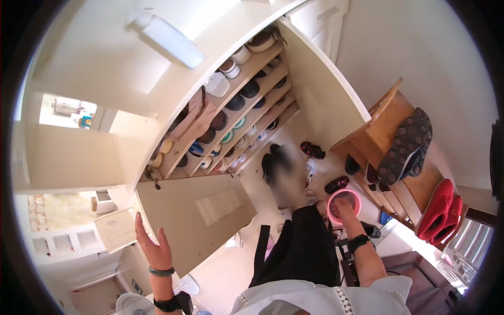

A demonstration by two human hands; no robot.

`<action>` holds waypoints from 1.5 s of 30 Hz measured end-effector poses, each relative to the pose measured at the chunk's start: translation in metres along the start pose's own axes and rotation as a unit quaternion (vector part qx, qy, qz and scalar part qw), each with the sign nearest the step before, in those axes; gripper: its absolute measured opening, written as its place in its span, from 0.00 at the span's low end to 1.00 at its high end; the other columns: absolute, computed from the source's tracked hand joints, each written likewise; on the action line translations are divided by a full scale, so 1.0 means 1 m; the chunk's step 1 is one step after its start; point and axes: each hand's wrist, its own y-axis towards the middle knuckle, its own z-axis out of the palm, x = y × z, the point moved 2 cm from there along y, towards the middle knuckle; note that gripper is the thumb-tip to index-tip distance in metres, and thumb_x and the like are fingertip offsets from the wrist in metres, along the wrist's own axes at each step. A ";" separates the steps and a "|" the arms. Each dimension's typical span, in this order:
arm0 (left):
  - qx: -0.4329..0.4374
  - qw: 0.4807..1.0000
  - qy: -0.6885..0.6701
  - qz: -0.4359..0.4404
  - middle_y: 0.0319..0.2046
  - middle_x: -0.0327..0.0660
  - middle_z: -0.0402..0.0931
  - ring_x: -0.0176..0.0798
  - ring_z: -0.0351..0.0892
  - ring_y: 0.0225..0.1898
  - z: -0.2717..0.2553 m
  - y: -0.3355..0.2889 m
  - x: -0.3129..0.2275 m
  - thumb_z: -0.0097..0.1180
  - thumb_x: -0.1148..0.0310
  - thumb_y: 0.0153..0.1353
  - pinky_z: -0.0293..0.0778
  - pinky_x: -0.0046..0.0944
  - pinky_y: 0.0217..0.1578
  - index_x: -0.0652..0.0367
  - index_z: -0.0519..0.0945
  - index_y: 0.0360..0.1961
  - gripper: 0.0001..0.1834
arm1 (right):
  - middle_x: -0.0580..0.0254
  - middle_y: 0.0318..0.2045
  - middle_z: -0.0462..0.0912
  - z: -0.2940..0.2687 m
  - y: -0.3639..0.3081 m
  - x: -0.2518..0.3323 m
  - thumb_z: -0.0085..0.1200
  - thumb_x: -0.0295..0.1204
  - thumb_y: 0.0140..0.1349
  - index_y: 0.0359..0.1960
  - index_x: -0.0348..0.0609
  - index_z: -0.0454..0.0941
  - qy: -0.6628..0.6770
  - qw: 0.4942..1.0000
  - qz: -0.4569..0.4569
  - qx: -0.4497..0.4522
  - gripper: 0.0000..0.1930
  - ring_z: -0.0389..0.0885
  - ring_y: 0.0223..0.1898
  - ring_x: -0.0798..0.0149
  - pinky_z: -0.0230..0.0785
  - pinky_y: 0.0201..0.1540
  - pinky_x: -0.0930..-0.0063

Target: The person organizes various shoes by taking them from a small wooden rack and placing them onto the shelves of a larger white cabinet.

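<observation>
My left hand (153, 245) is raised at the left with its fingers apart, holding nothing. It is near the open shoe cabinet's lower-left door (189, 226), which has a slatted vent. My right hand (344, 209) reaches down into a small pink basin (359, 203) on the floor. Its fingers look curled together inside the rim; what they grip, if anything, I cannot make out. Beside the basin lies a dark shoe with pink spots (336, 184). Several rows of shoes fill the slanted cabinet shelves (247, 94).
At the right, a wooden rack (378, 126) carries a dark pair of shoes with a studded sole (404, 149) and red shoes (438, 210). The other cabinet door (325, 84) stands open beside it. A white bottle (170, 39) is on the cabinet top. Part of the floor is blurred.
</observation>
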 end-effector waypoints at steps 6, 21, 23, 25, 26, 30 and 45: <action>0.005 0.997 -0.004 -0.071 0.62 0.53 0.58 0.55 0.56 0.63 -0.053 -0.070 0.051 0.49 0.71 0.59 0.51 0.49 0.62 0.65 0.55 0.64 0.32 | 0.70 0.29 0.77 0.002 -0.047 -0.035 0.52 0.37 0.59 0.38 0.45 0.76 0.007 1.000 -0.016 -0.001 0.11 0.74 0.28 0.73 0.67 0.29 0.80; 0.077 0.960 -0.218 -0.159 0.61 0.51 0.59 0.50 0.61 0.60 -0.005 -0.208 0.139 0.49 0.71 0.62 0.56 0.45 0.60 0.62 0.57 0.64 0.30 | 0.64 0.41 0.76 0.000 -0.168 -0.091 0.49 0.40 0.61 0.48 0.47 0.70 0.065 0.997 0.010 -0.035 0.16 0.73 0.44 0.65 0.67 0.47 0.70; 0.121 0.924 -0.313 -0.183 0.61 0.49 0.60 0.49 0.64 0.58 0.001 -0.210 0.130 0.50 0.72 0.61 0.60 0.45 0.58 0.59 0.56 0.64 0.31 | 0.64 0.41 0.76 -0.021 -0.176 -0.114 0.48 0.41 0.62 0.48 0.47 0.70 0.062 0.998 -0.009 0.014 0.17 0.73 0.46 0.65 0.66 0.48 0.70; 0.131 0.922 -0.319 -0.177 0.61 0.48 0.60 0.50 0.65 0.58 0.005 -0.209 0.124 0.51 0.72 0.60 0.62 0.45 0.57 0.57 0.56 0.65 0.32 | 0.63 0.43 0.76 -0.040 -0.181 -0.137 0.47 0.41 0.62 0.48 0.47 0.70 0.044 0.995 0.040 -0.085 0.17 0.73 0.45 0.64 0.67 0.46 0.69; 0.141 0.921 -0.326 -0.161 0.62 0.49 0.60 0.51 0.64 0.59 0.007 -0.208 0.122 0.51 0.72 0.60 0.61 0.45 0.57 0.58 0.56 0.65 0.32 | 0.63 0.43 0.76 -0.048 -0.184 -0.149 0.47 0.41 0.62 0.48 0.47 0.70 0.041 0.995 0.041 -0.081 0.17 0.73 0.45 0.64 0.67 0.46 0.69; 0.139 0.948 -0.279 -0.070 0.62 0.54 0.57 0.56 0.57 0.63 0.008 -0.193 0.105 0.53 0.72 0.59 0.59 0.47 0.58 0.59 0.56 0.64 0.33 | 0.62 0.42 0.75 -0.078 -0.193 -0.191 0.46 0.41 0.62 0.47 0.46 0.70 0.045 0.988 0.096 -0.115 0.17 0.74 0.42 0.63 0.70 0.41 0.66; 0.040 0.993 -0.112 0.002 0.66 0.58 0.44 0.59 0.46 0.67 0.032 -0.171 0.092 0.56 0.69 0.56 0.49 0.52 0.63 0.59 0.63 0.61 0.30 | 0.65 0.42 0.74 -0.062 -0.213 -0.187 0.51 0.39 0.59 0.46 0.52 0.68 0.064 0.986 0.072 -0.138 0.15 0.73 0.44 0.65 0.65 0.46 0.66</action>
